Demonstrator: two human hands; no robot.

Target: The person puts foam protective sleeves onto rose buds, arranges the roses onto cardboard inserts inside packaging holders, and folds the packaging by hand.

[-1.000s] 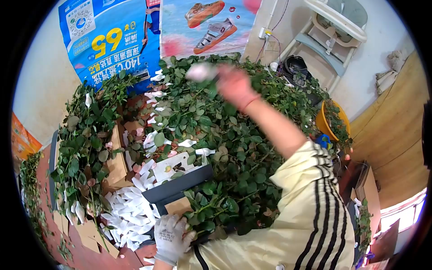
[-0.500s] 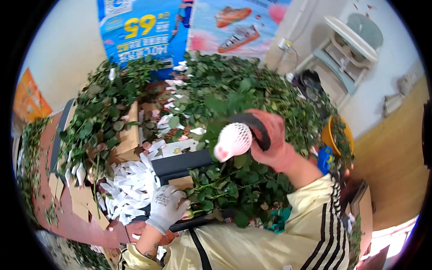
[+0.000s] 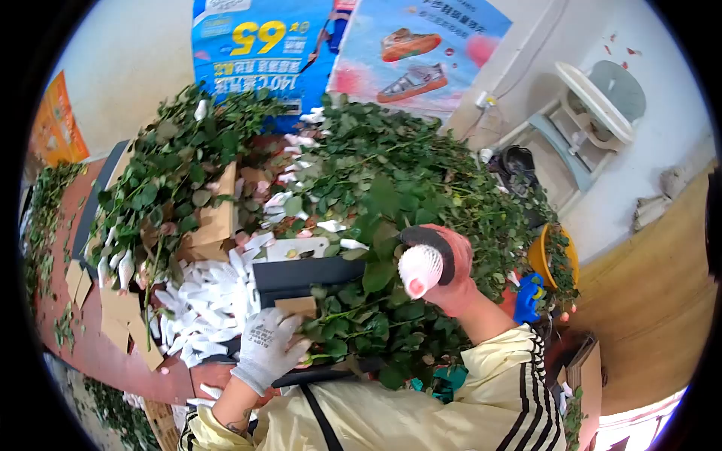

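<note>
My right hand (image 3: 451,267), in a red and black glove, is closed on a rose whose pink bud sits in a white foam net (image 3: 420,270). Leaves spread beside that hand. My left hand (image 3: 269,347), in a white glove, rests at the near edge, close to a pile of white foam nets (image 3: 207,308) and a small cardboard piece (image 3: 296,306); its fingers are bent and what they hold, if anything, is hidden. Beyond it lie a dark padded block (image 3: 301,273) and leafy rose stems (image 3: 361,323).
Leafy stems (image 3: 391,165) cover the table's back and right. More netted roses hang over a cardboard box (image 3: 218,218) at left. A yellow bucket (image 3: 538,255), a blue object (image 3: 528,298) and a high chair (image 3: 579,120) stand at right.
My right hand has come back from the far stems with the netted rose, toward my body and to the right. My left hand stays near the foam nets. The view has shifted.
</note>
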